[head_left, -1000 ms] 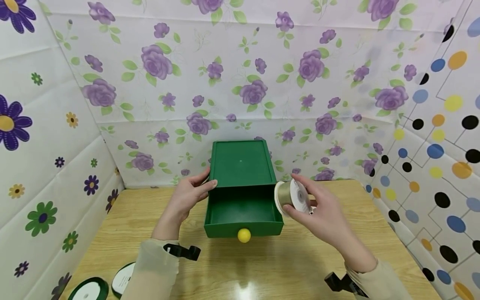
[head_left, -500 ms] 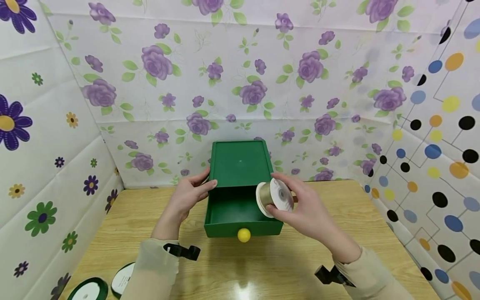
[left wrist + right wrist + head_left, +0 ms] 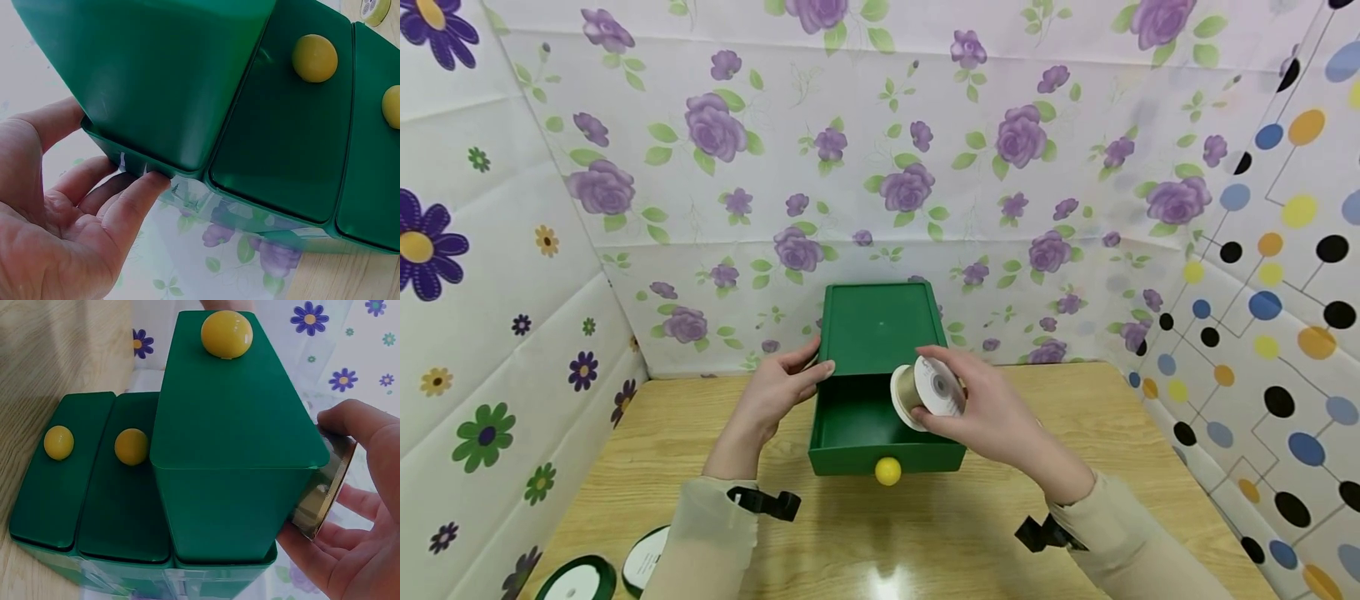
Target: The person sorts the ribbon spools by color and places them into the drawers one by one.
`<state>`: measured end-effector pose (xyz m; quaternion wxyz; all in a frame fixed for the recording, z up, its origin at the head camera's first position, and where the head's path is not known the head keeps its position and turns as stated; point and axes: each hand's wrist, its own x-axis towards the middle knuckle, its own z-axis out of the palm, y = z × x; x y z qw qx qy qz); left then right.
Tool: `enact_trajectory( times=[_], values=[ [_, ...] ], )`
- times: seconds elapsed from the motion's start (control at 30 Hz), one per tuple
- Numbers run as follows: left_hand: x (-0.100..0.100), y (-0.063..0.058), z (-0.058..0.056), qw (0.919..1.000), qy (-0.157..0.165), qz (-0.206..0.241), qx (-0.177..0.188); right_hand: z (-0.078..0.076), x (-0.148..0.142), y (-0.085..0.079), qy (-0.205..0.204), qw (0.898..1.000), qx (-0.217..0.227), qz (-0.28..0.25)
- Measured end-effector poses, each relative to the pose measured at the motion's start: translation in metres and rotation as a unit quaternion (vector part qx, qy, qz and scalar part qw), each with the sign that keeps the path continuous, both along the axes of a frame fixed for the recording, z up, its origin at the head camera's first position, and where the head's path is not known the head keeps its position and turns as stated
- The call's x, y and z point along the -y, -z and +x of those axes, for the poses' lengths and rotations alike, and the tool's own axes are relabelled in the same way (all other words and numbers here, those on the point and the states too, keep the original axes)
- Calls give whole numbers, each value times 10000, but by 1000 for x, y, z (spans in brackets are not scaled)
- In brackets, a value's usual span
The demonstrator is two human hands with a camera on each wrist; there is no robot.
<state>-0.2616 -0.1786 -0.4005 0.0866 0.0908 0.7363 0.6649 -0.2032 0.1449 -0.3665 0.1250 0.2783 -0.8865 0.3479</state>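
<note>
A green drawer cabinet [image 3: 880,325] stands on the table with its top drawer [image 3: 850,461] pulled out, a yellow knob [image 3: 887,471] on the front. My left hand [image 3: 771,396] holds the cabinet's upper left front corner, thumb at the front edge and fingers along the side. Pinched between the thumb and fingers of my right hand [image 3: 988,408] is a spool of gold ribbon [image 3: 940,387] with white end discs. The spool is tilted over the right part of the open drawer. In the right wrist view the drawer's wall partly hides the spool [image 3: 322,487].
Two dark green ribbon spools [image 3: 578,579] lie at the table's front left, one partly behind my left sleeve. Below the open drawer, two closed drawers [image 3: 281,125] with yellow knobs show in the wrist views. Patterned cloth walls [image 3: 880,167] stand behind and beside the table.
My right hand has moved left with the ribbon spool, from beside the drawer's right edge to over the drawer. My left hand has stayed on the cabinet.
</note>
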Motion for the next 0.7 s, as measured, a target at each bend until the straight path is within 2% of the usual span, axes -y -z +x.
enact_trajectory(
  times=[0.37,0.7],
  values=[
    [0,2,-1,10000,-34,-63,-18,-10,9,-2,-811,9951,238,513],
    [0,1,1,10000,-50,-25,8,-10,11,-3,-1278,9900,351,486]
  ],
)
